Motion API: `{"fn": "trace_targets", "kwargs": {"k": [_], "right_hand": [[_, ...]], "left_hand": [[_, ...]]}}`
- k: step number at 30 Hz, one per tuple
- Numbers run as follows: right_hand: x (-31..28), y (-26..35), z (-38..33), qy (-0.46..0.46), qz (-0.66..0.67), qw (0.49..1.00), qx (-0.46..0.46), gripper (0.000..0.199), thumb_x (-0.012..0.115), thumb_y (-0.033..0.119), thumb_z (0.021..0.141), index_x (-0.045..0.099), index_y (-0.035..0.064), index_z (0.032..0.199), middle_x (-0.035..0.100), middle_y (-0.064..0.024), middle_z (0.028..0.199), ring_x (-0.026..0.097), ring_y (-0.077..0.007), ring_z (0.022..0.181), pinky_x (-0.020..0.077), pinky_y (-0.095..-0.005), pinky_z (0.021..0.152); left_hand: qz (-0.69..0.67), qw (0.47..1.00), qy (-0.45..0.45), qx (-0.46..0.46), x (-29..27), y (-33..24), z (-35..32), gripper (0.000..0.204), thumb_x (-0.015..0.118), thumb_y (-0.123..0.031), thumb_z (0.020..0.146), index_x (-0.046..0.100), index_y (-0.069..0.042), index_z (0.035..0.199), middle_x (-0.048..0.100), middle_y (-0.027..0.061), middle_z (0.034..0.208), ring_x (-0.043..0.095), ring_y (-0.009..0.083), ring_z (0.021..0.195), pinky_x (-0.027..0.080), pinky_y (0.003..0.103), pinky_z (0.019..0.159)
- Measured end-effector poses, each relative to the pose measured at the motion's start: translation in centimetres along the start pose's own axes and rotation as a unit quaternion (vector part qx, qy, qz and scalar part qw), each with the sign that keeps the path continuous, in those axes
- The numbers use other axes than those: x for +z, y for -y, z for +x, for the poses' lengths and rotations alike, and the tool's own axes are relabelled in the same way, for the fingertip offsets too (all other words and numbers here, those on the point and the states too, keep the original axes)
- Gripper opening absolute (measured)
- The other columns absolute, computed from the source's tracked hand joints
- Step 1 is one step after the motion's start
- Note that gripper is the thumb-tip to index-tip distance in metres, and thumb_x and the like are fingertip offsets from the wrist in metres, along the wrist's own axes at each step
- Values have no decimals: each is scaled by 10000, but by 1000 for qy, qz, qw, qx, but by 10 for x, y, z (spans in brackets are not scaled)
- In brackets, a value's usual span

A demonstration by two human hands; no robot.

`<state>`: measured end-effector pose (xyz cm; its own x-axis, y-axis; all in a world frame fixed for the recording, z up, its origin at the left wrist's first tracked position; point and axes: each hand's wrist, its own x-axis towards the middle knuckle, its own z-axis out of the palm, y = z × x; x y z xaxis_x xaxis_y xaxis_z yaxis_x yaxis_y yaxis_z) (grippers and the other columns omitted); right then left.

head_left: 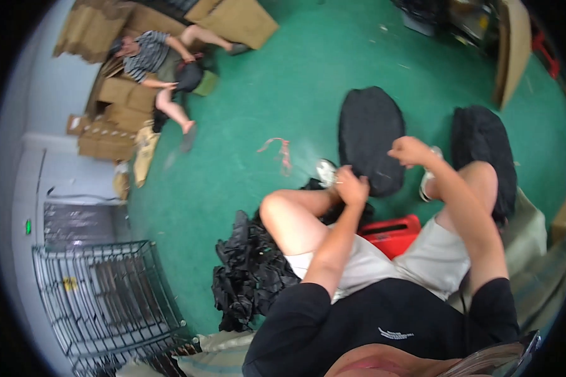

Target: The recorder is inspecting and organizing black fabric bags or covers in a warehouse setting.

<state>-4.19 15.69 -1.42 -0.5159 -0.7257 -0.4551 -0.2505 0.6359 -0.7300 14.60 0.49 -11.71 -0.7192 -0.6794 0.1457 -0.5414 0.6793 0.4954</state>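
A long black oval bundle (371,135), which looks like stacked fabric, lies on the floor in front of me. At its near left edge is my left hand (352,188), with its fingers curled together; what they hold, if anything, is hidden. My right hand (411,152) is raised over the bundle's right edge. Its fingers are pinched closed, and whatever may be between them is too small to make out. To the right, beside my knee, lies a second long black bundle (482,135). A heap of loose black fabric pieces (251,276) spreads beside my left leg.
Between my legs is a red plastic stool (393,234). Pink string (285,154) lies on the green floor (233,182). At the far left a person (149,53) sits among cardboard boxes (110,138), handling something black. A wire cage cart (110,295) stands at the left.
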Motion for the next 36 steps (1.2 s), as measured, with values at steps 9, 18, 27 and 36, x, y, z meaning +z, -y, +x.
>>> {"fn": "trace_targets", "kwargs": {"k": [9, 18, 27, 36], "right_hand": [[-83, -4, -35, -185, -44, 982, 3, 249, 649, 234, 873, 617, -13, 868, 654, -114, 679, 617, -191, 571, 489, -345, 556], [-75, 14, -42, -50, -47, 997, -22, 251, 661, 230, 863, 624, 6, 971, 647, -100, 721, 614, -173, 609, 480, -338, 567], [-95, 12, -24, 32, 25, 998, -54, 240, 583, 203, 947, 582, 6, 1085, 583, -36, 806, 543, -114, 671, 466, -273, 621], [-134, -117, -75, -33, 32, 975, 216, 163, 608, 193, 947, 575, 34, 929, 583, -19, 732, 537, -100, 616, 446, -246, 577]], "left_hand": [[220, 849, 396, 274, -15, -41, -46, 1106, 806, -407, 673, 164, -124, 1528, -80, 204, 1590, -20, 428, 1461, 205, 534, 1150], [-478, 749, 452, 77, -166, -66, -30, 490, 620, -178, 937, 451, -30, 1372, 566, 135, 1299, 565, 225, 1160, 467, 368, 970], [-569, 730, -202, -322, -255, 149, -14, 129, 604, -207, 930, 610, -81, 962, 645, 21, 830, 578, 105, 732, 425, 239, 647], [-211, 911, 112, -336, -28, 219, -139, 451, 771, -168, 730, 586, -31, 1118, 619, 140, 1072, 612, 252, 952, 494, 374, 844]]}}
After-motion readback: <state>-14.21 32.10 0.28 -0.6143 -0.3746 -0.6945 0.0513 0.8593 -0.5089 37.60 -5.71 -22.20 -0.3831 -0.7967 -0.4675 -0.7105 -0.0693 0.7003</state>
